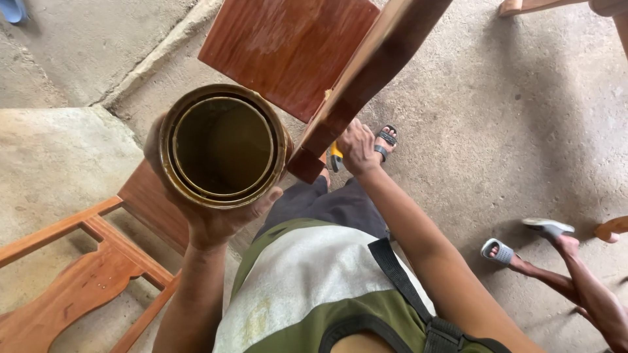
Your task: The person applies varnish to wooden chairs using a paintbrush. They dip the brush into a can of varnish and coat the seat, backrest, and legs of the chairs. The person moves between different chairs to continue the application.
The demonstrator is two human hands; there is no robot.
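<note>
My left hand (212, 222) cups the open tin (222, 145) from below, fingers clamped; keep it level. My right hand (356, 147) grips a brush (335, 157) under the chair (340, 72).

Your left hand (212, 219) cups the only package here: a round open tin can (222, 145), brassy rim, dark olive inside. You'll find no labels, signs or screens near either hand.

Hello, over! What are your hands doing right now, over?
Left hand holding open tin can, brownish liquid inside. Right hand gripping yellow-handled tool beside wooden chair leg. Another person's feet in sandals at right, apart.
</note>
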